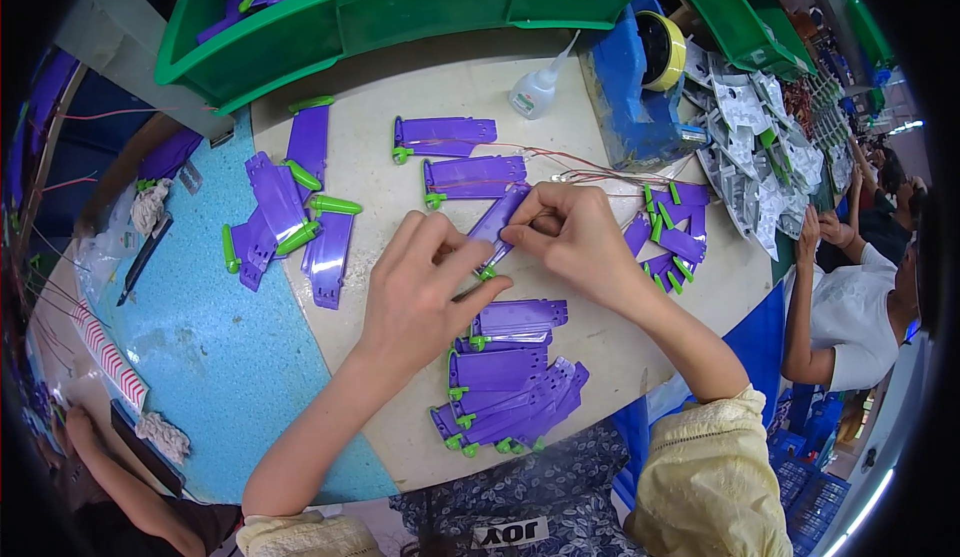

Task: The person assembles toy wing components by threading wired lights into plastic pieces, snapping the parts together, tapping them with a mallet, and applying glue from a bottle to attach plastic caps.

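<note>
Between my two hands a flat purple plastic part (493, 225) with a small green piece at its lower end is held at a slant. My left hand (412, 282) is closed round its green-tipped end. At the other end, the right hand (578, 242) pinches the part's edge; what lies under those fingertips is hidden. Just beyond lie two similar parts, a purple panel (475, 177) and another purple panel (448, 135), with thin red wires (580, 169) running off to the right. Toward me, a fanned stack of purple panels (500, 377) with green ends rests on the table.
A long green bin (400, 12) of purple parts spans the back. Near it stand a white glue bottle (535, 92) and a blue tape dispenser (625, 87). Purple-green pieces lie on the blue mat (200, 347) side and at right, beside grey plastic parts (750, 137). Co-workers sit both sides.
</note>
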Demonstrator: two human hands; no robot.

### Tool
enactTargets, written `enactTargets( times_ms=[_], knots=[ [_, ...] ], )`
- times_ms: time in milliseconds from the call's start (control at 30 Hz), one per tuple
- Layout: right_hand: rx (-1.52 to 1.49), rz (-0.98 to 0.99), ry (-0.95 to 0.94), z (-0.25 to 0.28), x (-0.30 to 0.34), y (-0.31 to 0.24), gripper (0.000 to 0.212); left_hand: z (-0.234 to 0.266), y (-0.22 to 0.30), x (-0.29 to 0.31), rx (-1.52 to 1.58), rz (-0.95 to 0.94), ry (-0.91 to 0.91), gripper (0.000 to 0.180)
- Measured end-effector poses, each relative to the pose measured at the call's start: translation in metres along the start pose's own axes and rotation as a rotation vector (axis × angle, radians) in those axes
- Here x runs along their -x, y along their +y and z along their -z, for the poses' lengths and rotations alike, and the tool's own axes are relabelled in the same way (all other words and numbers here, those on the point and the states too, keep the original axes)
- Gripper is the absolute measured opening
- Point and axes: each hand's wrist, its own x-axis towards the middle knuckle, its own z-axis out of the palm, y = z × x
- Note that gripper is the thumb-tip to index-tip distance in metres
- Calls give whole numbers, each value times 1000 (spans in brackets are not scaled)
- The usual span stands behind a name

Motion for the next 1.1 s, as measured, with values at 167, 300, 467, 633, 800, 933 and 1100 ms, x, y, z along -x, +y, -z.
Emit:
enactTargets(
  times_ms=[167, 300, 467, 633, 800, 933, 1100],
  knots=[
    [73, -51, 85, 12, -12, 5, 13, 4, -10, -5, -87, -144, -55, 29],
    [209, 141, 137, 12, 0, 9, 13, 3, -12, -18, 8, -246, -151, 26],
    [269, 322, 787, 80, 12, 8, 19, 9, -10, -15, -76, -213, -161, 23],
    [-266, -201, 405, 143, -9, 32, 27, 3, -10, -18, 9, -207, -174, 26],
    [-508, -289, 404, 127, 25, 29, 16, 5, -7, -18, 26, -166, -170, 27],
    [-208, -315, 282, 132, 17, 30, 13, 6, -3, -20, 20, -126, -189, 35],
    [-466, 13, -118, 44, 49, 6, 16, 9, -5, -19, 43, -61, -204, 73]
  ],
)
